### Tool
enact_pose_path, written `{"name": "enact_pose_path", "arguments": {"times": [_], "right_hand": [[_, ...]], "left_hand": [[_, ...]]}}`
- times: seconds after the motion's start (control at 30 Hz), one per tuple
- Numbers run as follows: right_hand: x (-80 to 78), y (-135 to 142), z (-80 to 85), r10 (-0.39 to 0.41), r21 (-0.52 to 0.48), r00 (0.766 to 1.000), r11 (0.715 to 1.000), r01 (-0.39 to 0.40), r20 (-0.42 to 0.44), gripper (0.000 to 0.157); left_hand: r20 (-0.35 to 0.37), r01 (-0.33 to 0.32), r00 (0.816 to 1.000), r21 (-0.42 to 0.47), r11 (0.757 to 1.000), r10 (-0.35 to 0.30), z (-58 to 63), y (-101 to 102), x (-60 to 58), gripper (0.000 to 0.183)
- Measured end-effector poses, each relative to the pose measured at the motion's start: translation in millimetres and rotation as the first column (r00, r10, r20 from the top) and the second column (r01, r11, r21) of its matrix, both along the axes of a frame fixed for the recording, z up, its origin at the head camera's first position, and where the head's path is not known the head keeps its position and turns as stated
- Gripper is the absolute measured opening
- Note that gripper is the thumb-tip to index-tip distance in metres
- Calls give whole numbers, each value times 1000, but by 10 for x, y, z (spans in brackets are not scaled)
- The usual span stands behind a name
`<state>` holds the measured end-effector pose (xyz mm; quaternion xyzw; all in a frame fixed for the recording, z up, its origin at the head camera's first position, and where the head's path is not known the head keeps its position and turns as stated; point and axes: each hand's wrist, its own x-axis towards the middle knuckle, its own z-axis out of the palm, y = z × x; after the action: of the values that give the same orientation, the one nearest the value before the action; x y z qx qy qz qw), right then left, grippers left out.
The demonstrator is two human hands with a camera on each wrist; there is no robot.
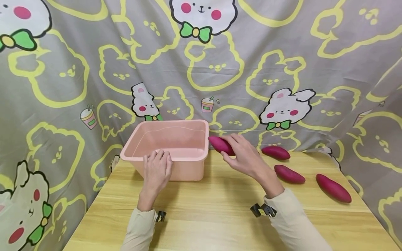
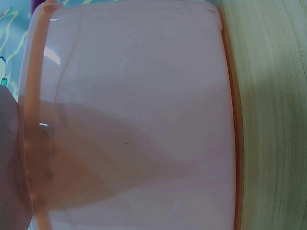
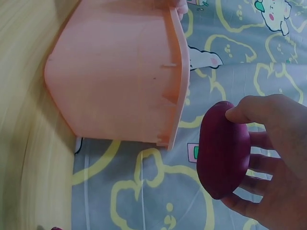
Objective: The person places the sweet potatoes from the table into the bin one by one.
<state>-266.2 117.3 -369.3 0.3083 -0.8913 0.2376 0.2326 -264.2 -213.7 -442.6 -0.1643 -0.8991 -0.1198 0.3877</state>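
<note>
A pink plastic bin [image 1: 188,170] stands on the left of the table, its inside bare where it shows. My left hand [image 1: 157,169] grips its front rim, fingers bent over the edge; the left wrist view shows mostly the bin's front wall [image 2: 144,96]. In my right hand [image 1: 246,157] is a purple sweet potato [image 1: 220,144], held up beside the bin's right rim. From the right wrist, that sweet potato [image 3: 223,153] lies between thumb and fingertips. Three more sweet potatoes rest at the right: one at the back [image 1: 276,152], one nearer [image 1: 289,174], one farthest right [image 1: 333,188].
The wooden table [image 1: 201,216] runs under both forearms. A grey curtain [image 1: 176,73] with yellow outlines and white rabbits hangs right behind the table and along both sides. Small black camera mounts [image 1: 263,210] sit at the wrists.
</note>
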Motion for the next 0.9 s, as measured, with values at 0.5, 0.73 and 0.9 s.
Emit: {"name": "enact_pose_path", "arguments": {"times": [0.5,0.73,0.9], "right_hand": [[-31,-245,70,22,-43,1000,999,-21,20,54],[-65,-366,81,48,-61,999,997,-47,15,53],[-88,-450,81,79,-90,997,993,-78,7,52]], "left_hand": [[10,0,1000,-2,1000,0,12,-1,9,37],[9,3,1000,1,1000,-3,20,-2,16,38],[15,1,1000,2,1000,-2,13,0,13,37]]}}
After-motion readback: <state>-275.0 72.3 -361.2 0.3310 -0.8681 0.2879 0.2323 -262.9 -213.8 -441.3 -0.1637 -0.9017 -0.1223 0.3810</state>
